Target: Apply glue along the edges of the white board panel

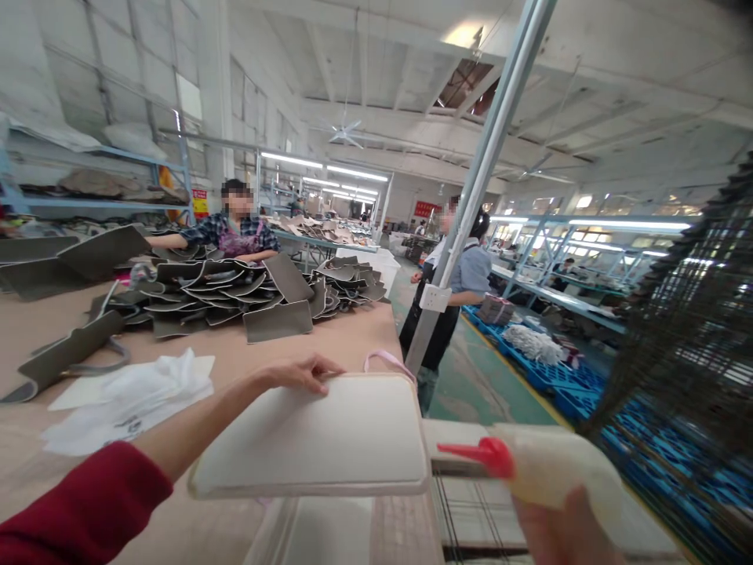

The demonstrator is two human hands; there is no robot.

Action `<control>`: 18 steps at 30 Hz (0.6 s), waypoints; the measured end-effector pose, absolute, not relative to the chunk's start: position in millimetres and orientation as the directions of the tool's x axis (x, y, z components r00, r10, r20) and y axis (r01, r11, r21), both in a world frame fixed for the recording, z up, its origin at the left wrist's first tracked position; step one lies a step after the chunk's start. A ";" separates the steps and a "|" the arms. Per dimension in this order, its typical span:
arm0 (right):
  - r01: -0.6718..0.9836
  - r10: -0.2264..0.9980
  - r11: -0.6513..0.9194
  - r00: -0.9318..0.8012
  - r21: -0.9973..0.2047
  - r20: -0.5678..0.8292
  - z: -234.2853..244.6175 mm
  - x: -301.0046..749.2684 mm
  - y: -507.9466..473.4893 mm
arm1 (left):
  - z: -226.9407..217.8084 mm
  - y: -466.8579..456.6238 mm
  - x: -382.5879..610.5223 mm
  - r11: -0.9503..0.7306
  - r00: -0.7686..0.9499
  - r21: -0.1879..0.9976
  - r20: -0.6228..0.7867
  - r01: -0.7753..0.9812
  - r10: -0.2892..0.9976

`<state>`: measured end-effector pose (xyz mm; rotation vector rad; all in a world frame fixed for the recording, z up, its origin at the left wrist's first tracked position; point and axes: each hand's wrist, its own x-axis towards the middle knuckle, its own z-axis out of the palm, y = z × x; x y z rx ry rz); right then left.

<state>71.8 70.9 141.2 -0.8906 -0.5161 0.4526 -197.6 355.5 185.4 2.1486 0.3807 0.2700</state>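
A white rounded-corner panel [329, 439] with a pale rim lies before me at the table edge, above what looks like more white pieces. My left hand [303, 373], coming from a dark red sleeve, grips its far edge, with the thumb on the upper face. At the lower right my right hand [558, 522] is wrapped round a translucent squeeze bottle [565, 463]. The bottle's red nozzle [485, 453] points left towards the panel; a gap separates them. Motion blurs this hand. A pink strap [388, 358] curls behind the panel.
Crumpled white paper [147, 392] lies left of my forearm. Grey-brown curved pieces [217, 290] are heaped across the table [353, 337], where one person [241, 231] works. Another person [471, 267] stands behind a metal post [476, 188]. Blue pallets [541, 377] line the floor rightward.
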 end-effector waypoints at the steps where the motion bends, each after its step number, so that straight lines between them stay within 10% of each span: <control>1: -0.138 0.545 0.563 0.803 -0.815 0.242 151.1 84.7 73.5 | 189.2 352.2 -201.9 -0.521 0.944 0.839 0.026 0.158 0.328; 18: -0.087 0.649 0.455 0.714 -0.886 0.263 196.2 100.4 88.9 | 231.5 316.7 -236.5 -0.379 0.963 0.901 -0.123 0.210 0.240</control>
